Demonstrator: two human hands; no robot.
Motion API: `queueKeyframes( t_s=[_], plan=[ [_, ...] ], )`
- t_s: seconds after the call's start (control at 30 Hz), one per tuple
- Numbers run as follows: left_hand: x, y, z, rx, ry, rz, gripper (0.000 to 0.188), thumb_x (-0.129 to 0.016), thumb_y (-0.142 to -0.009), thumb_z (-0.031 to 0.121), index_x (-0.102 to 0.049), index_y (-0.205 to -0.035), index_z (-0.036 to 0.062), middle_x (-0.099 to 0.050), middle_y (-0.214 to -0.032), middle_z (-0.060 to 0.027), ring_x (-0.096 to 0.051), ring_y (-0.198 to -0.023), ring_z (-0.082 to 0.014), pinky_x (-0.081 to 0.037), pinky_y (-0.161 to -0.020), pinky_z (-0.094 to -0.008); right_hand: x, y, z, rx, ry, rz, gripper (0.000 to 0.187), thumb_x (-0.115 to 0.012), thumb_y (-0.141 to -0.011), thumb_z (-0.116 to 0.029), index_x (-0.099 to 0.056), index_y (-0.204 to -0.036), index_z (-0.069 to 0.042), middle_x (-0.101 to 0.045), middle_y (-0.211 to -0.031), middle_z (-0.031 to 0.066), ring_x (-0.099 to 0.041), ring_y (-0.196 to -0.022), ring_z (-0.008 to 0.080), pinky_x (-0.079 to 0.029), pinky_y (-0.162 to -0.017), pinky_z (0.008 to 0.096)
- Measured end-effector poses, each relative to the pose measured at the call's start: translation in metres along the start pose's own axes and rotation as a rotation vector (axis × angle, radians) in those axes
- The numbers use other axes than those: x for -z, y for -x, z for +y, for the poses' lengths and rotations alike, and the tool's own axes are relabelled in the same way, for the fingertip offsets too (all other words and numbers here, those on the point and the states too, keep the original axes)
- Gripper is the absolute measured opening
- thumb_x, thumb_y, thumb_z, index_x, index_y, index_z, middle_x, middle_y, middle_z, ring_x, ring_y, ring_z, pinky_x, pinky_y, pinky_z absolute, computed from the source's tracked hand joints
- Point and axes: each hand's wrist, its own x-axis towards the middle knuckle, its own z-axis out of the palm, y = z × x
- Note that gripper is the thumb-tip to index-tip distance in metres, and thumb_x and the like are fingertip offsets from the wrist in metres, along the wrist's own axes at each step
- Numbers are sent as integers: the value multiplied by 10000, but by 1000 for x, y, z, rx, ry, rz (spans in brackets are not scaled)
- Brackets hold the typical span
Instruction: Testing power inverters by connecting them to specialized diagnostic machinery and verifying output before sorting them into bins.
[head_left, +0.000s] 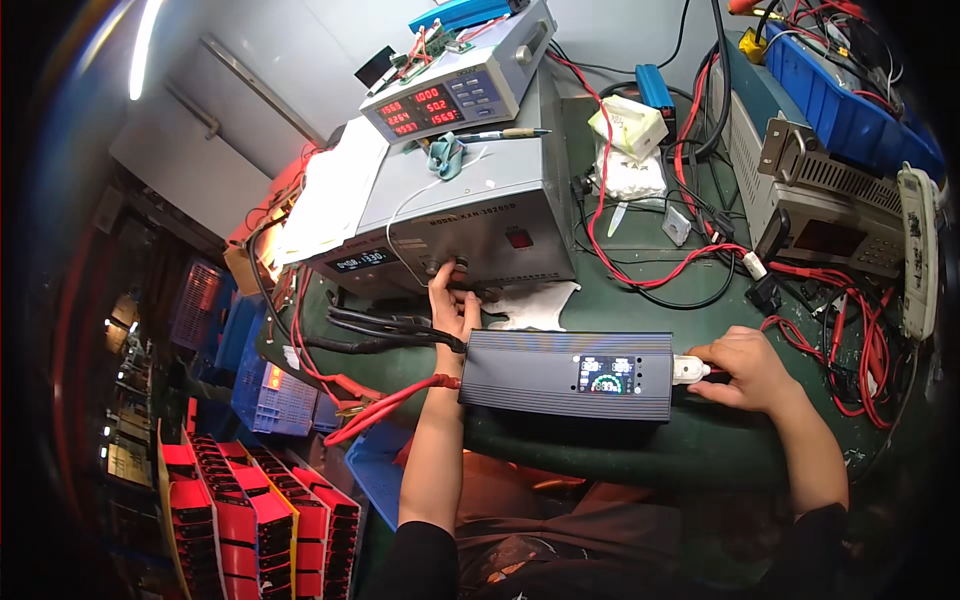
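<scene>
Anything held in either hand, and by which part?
Right hand: the white connector, by its outer end, away from the dark box. Left hand: at a knob; grip cannot be told.

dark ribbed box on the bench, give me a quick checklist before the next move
1. Screen on the dark ribbed box lit: ok.
2. Red cables run to its left end: ok.
3. Right hand at the white connector on the right end: ok.
4. Connector fully seated: cannot tell.
5. Left hand at the knobs of the grey supply: ok.
6. Leads at far right untangled: not ok.
</scene>
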Motion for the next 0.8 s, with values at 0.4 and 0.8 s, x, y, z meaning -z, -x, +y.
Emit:
queueKeyframes(
  t_s=[0.4, 0.8],
  plan=[
    [-2, 1, 5, 24, 82, 23, 604, -534, -954, -66, -344, -1520, 27, -525, -1277, -158, -634, -802, -141, -557, -724, -266, 2, 0, -1, -29, -13, -28, 387, -854, -767, -271, -736, -1090, -93, -710, -814, 36, -645, -686, 244, -468, -691, 370],
    [0, 1, 5, 56, 80, 3, 608, -508, -955, -99, -322, -1514, 51, -510, -1289, -141, -603, -823, -119, -534, -741, -245, 0, -1, -3, -12, -24, 7, 390, -863, -762, -270, -737, -1089, -100, -640, -724, 27, -613, -651, 248, -460, -676, 371]
  ],
)
